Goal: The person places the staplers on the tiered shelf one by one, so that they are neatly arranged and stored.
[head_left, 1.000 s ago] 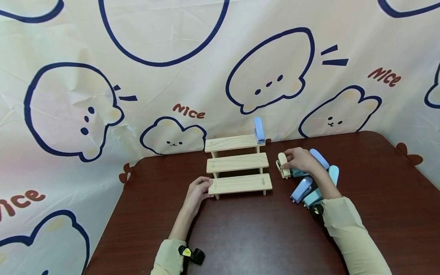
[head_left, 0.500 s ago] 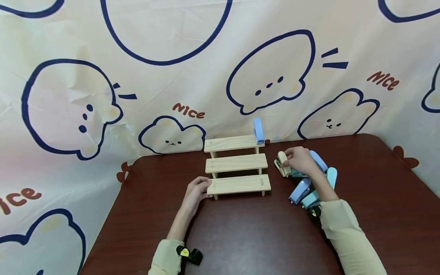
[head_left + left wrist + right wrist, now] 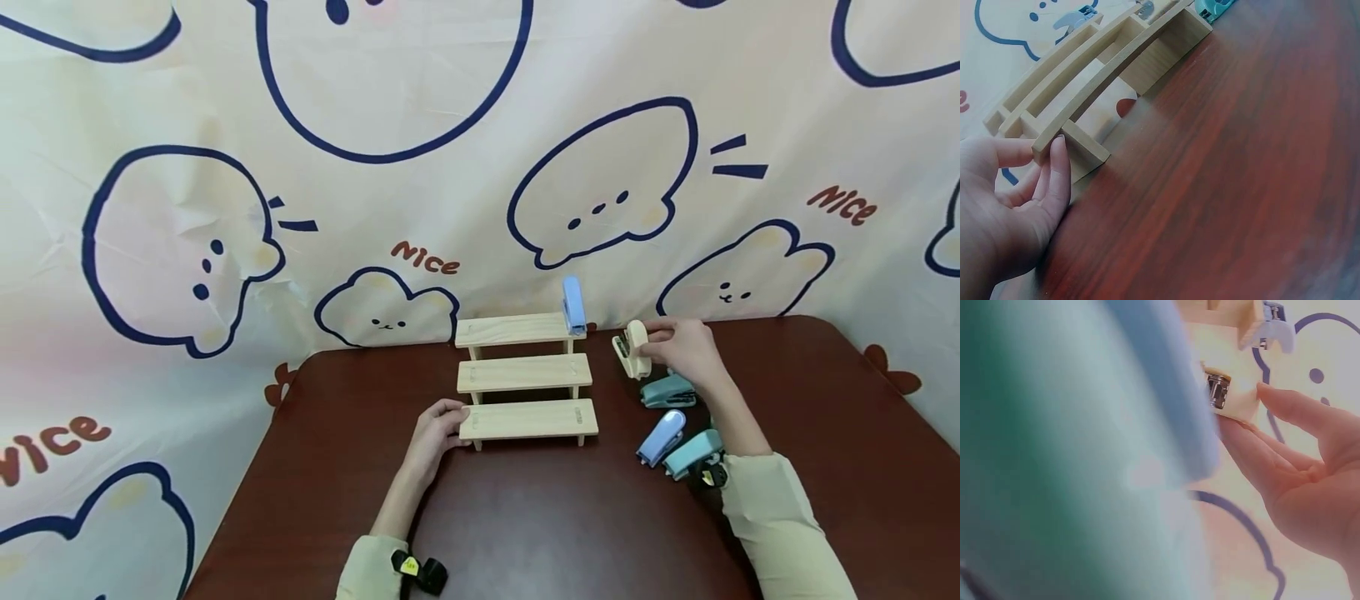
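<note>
A three-step wooden rack [image 3: 528,421] stands on the table near the back wall. My left hand [image 3: 433,435] holds the left end of its lowest step, thumb and fingers pinching the plank [image 3: 1091,87] in the left wrist view. To the rack's right, my right hand [image 3: 686,354] pinches a cream stapler [image 3: 633,350] between thumb and fingers. The stapler's metal end shows in the right wrist view, beside the fingers of the hand [image 3: 1310,462]. A light blue stapler [image 3: 573,305] stands on end at the right of the top step.
Below the right hand lie a dark teal stapler [image 3: 667,390], a blue stapler [image 3: 662,437] and a turquoise stapler [image 3: 693,454], close to the right forearm. Blurred blue and teal shapes cover much of the right wrist view. A printed cloth [image 3: 360,208] hangs behind the table.
My right hand has lifted the cream stapler slightly up and away from the other staplers, uncovering more of the dark teal one. The left hand stays on the rack. The head view has tilted slightly.
</note>
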Demonstrator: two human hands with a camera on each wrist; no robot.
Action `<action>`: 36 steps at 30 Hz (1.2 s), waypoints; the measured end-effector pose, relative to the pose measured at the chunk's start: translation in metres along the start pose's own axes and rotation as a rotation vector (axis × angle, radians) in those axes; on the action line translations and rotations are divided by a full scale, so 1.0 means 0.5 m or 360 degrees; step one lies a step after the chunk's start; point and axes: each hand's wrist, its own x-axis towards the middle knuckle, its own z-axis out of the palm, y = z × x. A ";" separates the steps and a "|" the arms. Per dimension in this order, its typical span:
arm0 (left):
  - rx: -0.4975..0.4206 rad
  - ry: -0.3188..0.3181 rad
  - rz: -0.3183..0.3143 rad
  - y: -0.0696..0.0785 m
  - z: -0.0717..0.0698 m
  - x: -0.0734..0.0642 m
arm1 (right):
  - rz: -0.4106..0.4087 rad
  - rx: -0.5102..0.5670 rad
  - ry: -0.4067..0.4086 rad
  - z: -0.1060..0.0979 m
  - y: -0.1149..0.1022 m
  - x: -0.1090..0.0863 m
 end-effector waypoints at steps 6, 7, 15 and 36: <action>-0.0011 -0.0016 0.0003 -0.004 -0.004 -0.002 | -0.0048 -0.0038 -0.0005 -0.003 -0.036 0.009; -0.0011 -0.0015 0.0003 -0.004 -0.004 -0.002 | -0.0058 -0.0045 -0.0010 -0.005 -0.040 0.010; -0.0027 -0.0003 -0.0019 -0.002 -0.004 0.000 | -0.0100 -0.0059 -0.0023 -0.026 -0.078 0.010; -0.0069 -0.0022 0.0002 -0.002 -0.006 0.001 | -0.0109 -0.0107 0.0060 -0.039 -0.173 0.027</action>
